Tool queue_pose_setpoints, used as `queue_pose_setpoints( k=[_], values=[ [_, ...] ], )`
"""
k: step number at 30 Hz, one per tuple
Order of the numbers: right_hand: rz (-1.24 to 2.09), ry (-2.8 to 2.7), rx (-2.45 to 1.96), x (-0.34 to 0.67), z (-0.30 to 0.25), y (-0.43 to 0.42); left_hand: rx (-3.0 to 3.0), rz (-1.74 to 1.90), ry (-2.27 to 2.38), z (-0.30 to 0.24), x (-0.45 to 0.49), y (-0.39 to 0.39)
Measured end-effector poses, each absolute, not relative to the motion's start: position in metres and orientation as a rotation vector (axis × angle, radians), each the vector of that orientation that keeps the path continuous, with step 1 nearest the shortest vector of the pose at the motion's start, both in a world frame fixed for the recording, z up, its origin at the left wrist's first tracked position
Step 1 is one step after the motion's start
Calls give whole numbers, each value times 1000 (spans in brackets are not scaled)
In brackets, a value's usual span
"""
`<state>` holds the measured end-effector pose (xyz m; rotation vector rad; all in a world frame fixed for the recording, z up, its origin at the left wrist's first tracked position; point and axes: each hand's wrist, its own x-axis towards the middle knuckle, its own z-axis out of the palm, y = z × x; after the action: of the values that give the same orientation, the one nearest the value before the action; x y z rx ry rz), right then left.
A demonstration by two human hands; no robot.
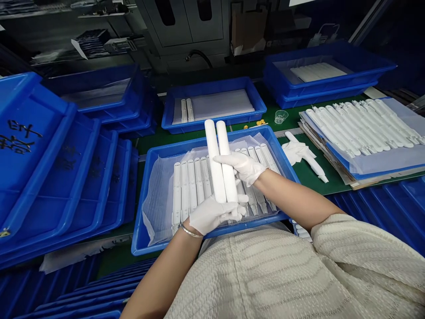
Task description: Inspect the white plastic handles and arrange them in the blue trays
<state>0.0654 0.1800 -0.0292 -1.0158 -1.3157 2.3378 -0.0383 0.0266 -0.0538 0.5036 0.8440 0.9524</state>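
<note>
- We hold two long, smooth white plastic pieces with rounded ends (215, 155) side by side, tilted above the near tray.
- Our white-gloved left hand (212, 215) has its grip closed around their lower ends.
- Our white-gloved right hand (244, 167) has its grip closed on them around the middle, the thumb lying across the front.
- Beneath, we see a shallow blue plastic tray (138, 228) with a translucent white liner sheet (156, 195) and a row of slim white plastic parts (185, 186), partly hidden by our hands.
- Beyond it sits a second blue plastic tray (186, 128) with two white pieces (183, 110) upright in our view at its left end.
- To our right, on the green worktop (332, 179), a crumpled white cloth (294, 153) lies around a white tapered part (314, 166).
- Near the second tray we see a small clear cup (281, 116) and little yellow bits (261, 122).
- Left of us, deep-blue trays (56, 177) lean nested together.
</note>
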Motion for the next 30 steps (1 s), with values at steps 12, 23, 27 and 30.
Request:
queue_pose_setpoints(
  k=[12, 23, 27, 30],
  values=[
    [791, -2602, 46, 76, -22, 136, 683, 833, 882, -56, -60, 18],
    [566, -2474, -494, 67, 14, 294, 760, 503, 782, -49, -63, 1],
    [771, -2112, -916, 67, -9, 316, 716, 566, 784, -58, -67, -2],
    [1420, -1710, -907, 73, -26, 286, 677, 637, 824, -59, -70, -4]
  ],
)
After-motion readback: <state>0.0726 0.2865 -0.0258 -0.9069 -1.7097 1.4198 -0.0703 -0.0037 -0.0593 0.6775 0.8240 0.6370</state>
